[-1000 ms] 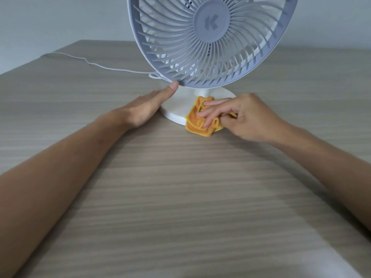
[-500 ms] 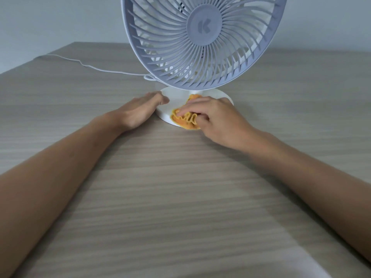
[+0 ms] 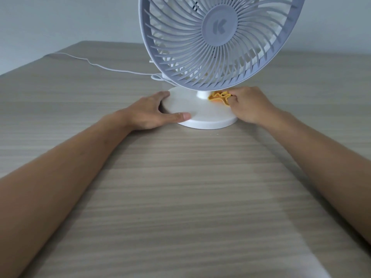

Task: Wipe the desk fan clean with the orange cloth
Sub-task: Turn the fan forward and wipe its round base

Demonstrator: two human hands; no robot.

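A white desk fan (image 3: 218, 43) with a round grey-blue grille stands on a round white base (image 3: 202, 115) on the wooden table. My left hand (image 3: 154, 113) grips the left rim of the base, thumb along its front edge and fingers behind. My right hand (image 3: 249, 105) rests on the right side of the base and pinches a crumpled orange cloth (image 3: 218, 97). The cloth presses against the base right beside the short white stem under the grille. Most of the cloth is hidden by my fingers.
A thin white power cord (image 3: 96, 65) runs from behind the fan across the wooden table (image 3: 180, 197) to the far left edge. A plain pale wall stands behind the table.
My right hand carried the cloth from the front of the base to its right side by the stem. My left hand shifted from touching the rim to gripping the base's left edge.
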